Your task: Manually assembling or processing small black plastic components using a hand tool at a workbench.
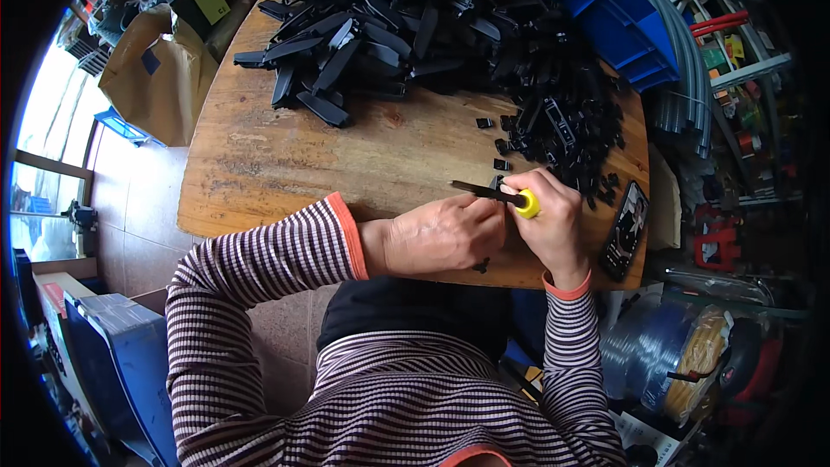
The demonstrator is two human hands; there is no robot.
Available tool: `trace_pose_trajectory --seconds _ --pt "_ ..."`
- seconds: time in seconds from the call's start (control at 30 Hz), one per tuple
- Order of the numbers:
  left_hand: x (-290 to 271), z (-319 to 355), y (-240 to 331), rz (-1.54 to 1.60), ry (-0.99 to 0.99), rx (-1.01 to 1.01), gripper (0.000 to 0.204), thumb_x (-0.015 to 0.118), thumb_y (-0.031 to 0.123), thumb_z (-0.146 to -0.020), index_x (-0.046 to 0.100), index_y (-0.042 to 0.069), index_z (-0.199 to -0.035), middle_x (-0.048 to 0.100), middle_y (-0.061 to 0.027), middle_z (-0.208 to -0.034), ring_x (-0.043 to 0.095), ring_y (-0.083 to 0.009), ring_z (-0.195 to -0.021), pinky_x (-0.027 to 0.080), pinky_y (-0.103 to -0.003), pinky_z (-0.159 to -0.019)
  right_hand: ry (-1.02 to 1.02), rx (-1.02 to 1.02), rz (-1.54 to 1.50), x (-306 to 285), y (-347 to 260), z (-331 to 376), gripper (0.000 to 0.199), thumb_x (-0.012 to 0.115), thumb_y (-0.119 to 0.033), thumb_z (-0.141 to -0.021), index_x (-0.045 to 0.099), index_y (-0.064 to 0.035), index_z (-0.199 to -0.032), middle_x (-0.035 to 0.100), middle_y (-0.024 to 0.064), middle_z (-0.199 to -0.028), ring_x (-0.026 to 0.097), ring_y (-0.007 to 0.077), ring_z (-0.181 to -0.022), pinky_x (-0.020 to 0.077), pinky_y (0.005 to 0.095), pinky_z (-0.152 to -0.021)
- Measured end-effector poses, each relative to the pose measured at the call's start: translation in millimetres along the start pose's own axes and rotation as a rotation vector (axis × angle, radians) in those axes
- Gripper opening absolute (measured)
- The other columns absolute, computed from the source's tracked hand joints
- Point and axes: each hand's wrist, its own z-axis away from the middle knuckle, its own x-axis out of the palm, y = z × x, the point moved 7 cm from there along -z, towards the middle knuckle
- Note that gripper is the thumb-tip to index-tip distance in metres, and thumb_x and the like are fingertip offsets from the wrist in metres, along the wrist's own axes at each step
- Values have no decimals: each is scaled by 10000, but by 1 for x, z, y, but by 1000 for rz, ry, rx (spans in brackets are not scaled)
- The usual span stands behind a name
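Observation:
In my right hand [552,212] is a yellow-handled tool [526,203] with a long, narrow dark blade pointing left; I cannot tell its exact kind. The blade passes just above the knuckles of my left hand [445,235]. That hand is curled closed near the table's front edge, and its fingers hide whatever they hold. A bit of a small black piece [481,266] shows below it. Right by the hands, small black plastic parts [501,164] lie loose on the wooden table [346,160].
A large heap of long black plastic parts [380,35] covers the table's far side. Smaller black parts [562,121] spread along its right. A blue crate [614,22] stands at the far right, a phone [624,229] near the right edge. A brown paper bag [160,78] sits left.

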Motion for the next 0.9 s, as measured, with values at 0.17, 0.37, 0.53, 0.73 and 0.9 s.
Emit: trace_pose_trajectory --seconds 0.17,0.37,0.53,0.73,0.9 --pt "4 3 1 23 28 -38 354 595 178 -775 610 -17 -1070 585 -138 -1082 587 -221 -980 535 -315 -827 -43 -54 55 3 -3 2 187 668 64 -737 599 -20 -890 638 130 -811 639 330 -707 510 371 -614" --pt "-3 0 2 -23 7 -5 352 599 175 -775 612 -18 -1069 585 -141 -1098 580 -231 -1005 526 -323 -845 -83 55 -326 -20 3 -22 126 674 28 -788 604 -24 -879 660 88 -793 637 197 -660 505 305 -573" --pt "-9 -6 -7 15 -10 -10 367 610 185 -778 613 -2 -1094 576 -142 -1144 554 -255 -1071 502 -334 -879 202 214 -775 -3 15 -48 68 674 -24 -838 611 -41 -859 668 44 -776 595 65 -660 490 221 -565" --pt "-15 -6 -5 20 65 12 370 606 179 -795 595 39 -1138 561 -134 -1179 522 -266 -1119 472 -345 -910 362 270 -688 -33 18 -31 78 646 -61 -886 598 -7 -913 633 36 -752 574 72 -631 480 222 -603" --pt "-27 10 -16 142 10 -156 322 618 168 -791 588 60 -1093 545 -87 -1050 521 -246 -1044 462 -340 -842 -47 186 -183 -16 2 -29 124 700 -40 -814 643 21 -905 641 90 -791 621 182 -691 488 290 -641"
